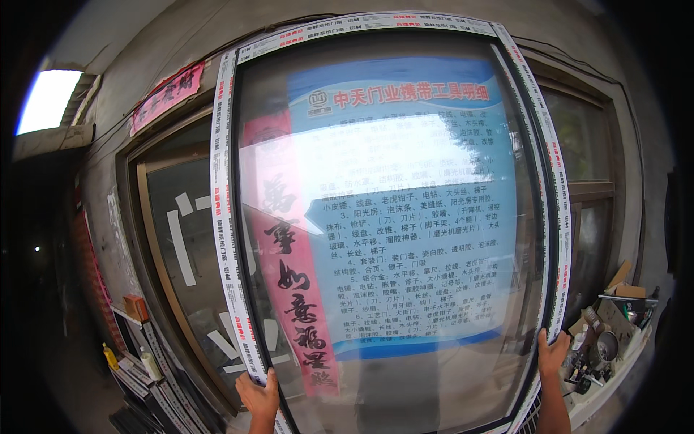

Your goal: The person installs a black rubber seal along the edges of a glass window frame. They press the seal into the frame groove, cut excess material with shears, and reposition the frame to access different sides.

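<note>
A large glazed window sash [227, 217] stands upright before me, its frame wrapped in printed white protective film with black gaskets around the glass. My left hand [259, 391] grips the lower part of its left side, thumb towards the glass. Lower on the right side, my right hand [553, 351] grips the other edge of the frame. Through the pane a blue poster [412, 217] with printed writing and a pink paper banner [295, 282] with black brushed characters show on the wall. A bright reflection lies across the glass.
Behind at left is a brown-framed glass door [162, 228]. Frame profiles [173, 401] lean at lower left, near a yellow bottle [110, 357] and a whitish bottle [150, 363]. A cluttered white bench [602, 388] with a metal pot [604, 347] stands at right, below a brown-framed window [588, 187].
</note>
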The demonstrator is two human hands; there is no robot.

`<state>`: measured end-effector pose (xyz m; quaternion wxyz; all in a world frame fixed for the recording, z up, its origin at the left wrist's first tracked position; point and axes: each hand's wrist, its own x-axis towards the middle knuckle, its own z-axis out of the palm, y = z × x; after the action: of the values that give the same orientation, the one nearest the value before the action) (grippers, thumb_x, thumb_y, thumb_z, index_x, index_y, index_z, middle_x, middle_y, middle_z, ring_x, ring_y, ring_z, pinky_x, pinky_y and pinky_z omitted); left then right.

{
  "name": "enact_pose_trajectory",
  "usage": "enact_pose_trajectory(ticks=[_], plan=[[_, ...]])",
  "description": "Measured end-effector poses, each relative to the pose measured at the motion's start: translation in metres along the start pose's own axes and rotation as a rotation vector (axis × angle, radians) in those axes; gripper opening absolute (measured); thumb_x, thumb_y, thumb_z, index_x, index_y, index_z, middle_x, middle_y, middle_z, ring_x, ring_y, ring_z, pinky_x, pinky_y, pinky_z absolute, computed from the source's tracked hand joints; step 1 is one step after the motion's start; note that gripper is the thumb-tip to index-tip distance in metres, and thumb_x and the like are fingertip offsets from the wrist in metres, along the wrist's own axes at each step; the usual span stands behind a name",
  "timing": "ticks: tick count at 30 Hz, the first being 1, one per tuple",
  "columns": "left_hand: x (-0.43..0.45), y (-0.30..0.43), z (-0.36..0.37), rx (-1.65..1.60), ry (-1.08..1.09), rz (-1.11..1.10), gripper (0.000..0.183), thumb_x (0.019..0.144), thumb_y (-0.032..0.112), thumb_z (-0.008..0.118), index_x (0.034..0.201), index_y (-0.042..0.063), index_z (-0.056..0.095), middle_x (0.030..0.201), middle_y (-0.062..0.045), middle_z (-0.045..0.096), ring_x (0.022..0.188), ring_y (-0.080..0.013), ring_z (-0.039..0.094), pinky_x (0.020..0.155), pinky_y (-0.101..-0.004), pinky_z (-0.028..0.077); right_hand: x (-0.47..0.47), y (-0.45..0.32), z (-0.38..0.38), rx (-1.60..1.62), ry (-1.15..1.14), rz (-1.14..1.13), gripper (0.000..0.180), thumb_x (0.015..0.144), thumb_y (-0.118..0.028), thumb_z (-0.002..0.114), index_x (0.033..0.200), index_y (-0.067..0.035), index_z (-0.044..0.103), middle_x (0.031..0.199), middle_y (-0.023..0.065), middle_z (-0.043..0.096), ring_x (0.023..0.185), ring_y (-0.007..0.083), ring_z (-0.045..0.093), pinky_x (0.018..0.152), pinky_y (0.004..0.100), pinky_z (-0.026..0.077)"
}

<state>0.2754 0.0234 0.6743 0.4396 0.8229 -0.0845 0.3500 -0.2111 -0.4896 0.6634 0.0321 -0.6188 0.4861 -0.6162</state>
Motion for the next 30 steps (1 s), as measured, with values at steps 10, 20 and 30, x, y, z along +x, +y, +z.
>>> enact_pose_trajectory(ticks=[10,20,30], plan=[[-0.032,-0.012,0.042,-0.113,0.153,-0.042,0.068,0.099,0.048,0.069,0.130,-0.009,0.049,0.118,-0.026,0.052,0.111,-0.0412,0.051,0.101,-0.0495,0.040,-0.006,0.011,0.018,0.143,0.003,-0.015,0.050,0.102,-0.043,0.067,0.119,0.002,0.056,0.106,0.0193,0.051,0.101,0.0394,0.051,0.094,0.0502,0.042],[-0.038,-0.043,0.067,-0.210,0.170,-0.079,0.068,0.109,0.046,0.057,0.143,-0.012,0.043,0.135,-0.031,0.051,0.120,-0.0378,0.054,0.106,-0.0435,0.043,-0.019,0.014,0.034,0.219,0.061,0.079,0.061,0.103,-0.046,0.062,0.137,0.003,0.049,0.122,0.0249,0.058,0.113,0.0394,0.058,0.102,0.0460,0.045],[-0.031,-0.050,0.064,-0.125,0.062,-0.097,0.071,0.108,0.048,0.058,0.137,-0.016,0.048,0.129,-0.035,0.056,0.114,-0.0423,0.056,0.105,-0.0474,0.045,-0.034,0.030,0.029,0.137,-0.013,0.023,0.071,0.103,-0.041,0.063,0.151,0.006,0.041,0.140,0.0271,0.053,0.130,0.0403,0.052,0.113,0.0462,0.038]])
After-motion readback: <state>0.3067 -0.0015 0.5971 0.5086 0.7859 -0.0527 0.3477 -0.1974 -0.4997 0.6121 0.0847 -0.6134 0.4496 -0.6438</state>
